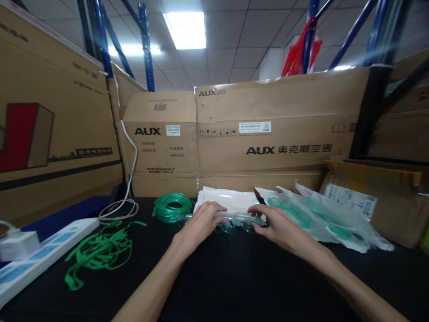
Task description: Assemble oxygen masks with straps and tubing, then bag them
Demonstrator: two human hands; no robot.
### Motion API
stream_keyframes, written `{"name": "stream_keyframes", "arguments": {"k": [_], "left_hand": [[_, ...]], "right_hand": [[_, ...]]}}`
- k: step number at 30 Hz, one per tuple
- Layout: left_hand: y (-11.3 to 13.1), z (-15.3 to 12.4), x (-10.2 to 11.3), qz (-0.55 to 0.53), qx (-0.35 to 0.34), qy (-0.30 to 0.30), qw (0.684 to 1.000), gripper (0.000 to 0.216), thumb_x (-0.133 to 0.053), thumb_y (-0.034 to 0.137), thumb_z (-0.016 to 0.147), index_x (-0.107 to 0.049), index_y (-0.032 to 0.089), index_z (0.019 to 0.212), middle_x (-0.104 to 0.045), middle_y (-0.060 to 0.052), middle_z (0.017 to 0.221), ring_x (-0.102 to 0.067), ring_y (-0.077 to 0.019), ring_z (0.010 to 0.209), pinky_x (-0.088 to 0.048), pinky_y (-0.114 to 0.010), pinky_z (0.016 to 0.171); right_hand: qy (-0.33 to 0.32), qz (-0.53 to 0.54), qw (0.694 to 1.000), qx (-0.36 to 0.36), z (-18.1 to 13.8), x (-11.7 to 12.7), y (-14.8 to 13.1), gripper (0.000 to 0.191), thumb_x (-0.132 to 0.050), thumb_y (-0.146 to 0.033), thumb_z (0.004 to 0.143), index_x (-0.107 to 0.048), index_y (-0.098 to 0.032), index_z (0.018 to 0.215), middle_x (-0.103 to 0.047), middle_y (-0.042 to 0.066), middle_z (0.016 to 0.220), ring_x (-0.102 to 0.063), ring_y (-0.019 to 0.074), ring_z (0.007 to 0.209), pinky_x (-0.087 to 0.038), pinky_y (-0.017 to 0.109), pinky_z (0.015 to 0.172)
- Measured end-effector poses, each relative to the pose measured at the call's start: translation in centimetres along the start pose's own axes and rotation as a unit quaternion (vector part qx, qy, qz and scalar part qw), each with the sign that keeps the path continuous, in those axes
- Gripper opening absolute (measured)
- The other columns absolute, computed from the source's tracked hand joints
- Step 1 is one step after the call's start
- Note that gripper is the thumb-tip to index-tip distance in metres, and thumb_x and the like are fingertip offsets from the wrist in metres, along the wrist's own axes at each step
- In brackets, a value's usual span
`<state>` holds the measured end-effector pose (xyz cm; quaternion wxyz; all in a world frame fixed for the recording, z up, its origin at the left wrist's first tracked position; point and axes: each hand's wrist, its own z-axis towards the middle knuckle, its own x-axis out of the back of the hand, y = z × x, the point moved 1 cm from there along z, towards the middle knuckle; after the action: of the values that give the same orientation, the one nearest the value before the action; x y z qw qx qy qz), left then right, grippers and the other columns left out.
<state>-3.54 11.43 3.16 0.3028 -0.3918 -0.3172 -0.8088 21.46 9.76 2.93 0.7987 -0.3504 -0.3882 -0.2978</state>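
A clear plastic tube-shaped piece (237, 215) lies level between my two hands, above the black table. My left hand (203, 220) pinches its left end between thumb and fingers. Its right end is in the fingers of my right hand (273, 222), which partly cover it. Just below the piece, clear rounded plastic parts (229, 227) show; I cannot tell whether they are joined to it. A coil of green clear tubing (172, 208) rests to the left of my left hand. Behind my hands lies a white flat packet (228, 197).
White pouches with green tubing (308, 212) lie at the right, by an open cardboard box (385, 201). Tangled green cord (100, 248) and a white power strip (50, 255) are at the left. Large cardboard panels (278, 134) stand at the back.
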Motion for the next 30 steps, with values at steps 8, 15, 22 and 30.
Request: {"name": "stream_keyframes", "arguments": {"k": [8,15,22,30], "left_hand": [[0.9,-7.1,6.3,0.032,0.055,0.000,0.998,0.021,-0.054,0.032,0.100,-0.074,0.024,0.102,-0.073,-0.003,0.108,-0.065,-0.0219,0.106,-0.048,-0.037,0.099],[-1.4,-14.6,5.4,0.045,0.130,-0.059,0.989,0.034,-0.069,0.040,0.089,-0.068,0.033,0.122,-0.070,-0.001,0.124,-0.063,-0.0234,0.118,-0.050,-0.038,0.104],[-1.8,-14.6,4.9,0.034,0.102,-0.053,0.993,0.023,-0.058,0.034,0.097,-0.073,0.030,0.115,-0.070,-0.002,0.121,-0.065,-0.0209,0.113,-0.050,-0.037,0.104],[-1.5,-14.5,4.3,0.059,0.089,-0.028,0.994,0.026,-0.057,0.038,0.098,-0.074,0.029,0.115,-0.071,-0.003,0.118,-0.063,-0.0221,0.112,-0.052,-0.037,0.100]], "right_hand": [[-0.032,0.085,0.995,0.051,-4.0,-2.3,-3.9,0.031,-0.062,-0.017,0.084,-0.073,-0.022,0.113,-0.071,0.008,0.109,-0.068,0.0223,0.099,-0.054,0.033,0.089],[0.040,0.060,0.992,0.103,-5.5,-5.2,-6.1,0.034,-0.059,-0.015,0.089,-0.069,-0.023,0.121,-0.070,0.011,0.110,-0.068,0.0252,0.101,-0.059,0.042,0.091],[0.083,0.050,0.987,0.128,-6.4,-6.5,-6.8,0.035,-0.058,-0.018,0.091,-0.064,-0.026,0.125,-0.069,0.009,0.110,-0.068,0.0253,0.099,-0.060,0.045,0.090],[0.097,0.055,0.984,0.137,-6.0,-6.0,-7.0,0.032,-0.060,-0.017,0.091,-0.067,-0.024,0.122,-0.071,0.010,0.106,-0.069,0.0249,0.093,-0.062,0.042,0.082]]}}
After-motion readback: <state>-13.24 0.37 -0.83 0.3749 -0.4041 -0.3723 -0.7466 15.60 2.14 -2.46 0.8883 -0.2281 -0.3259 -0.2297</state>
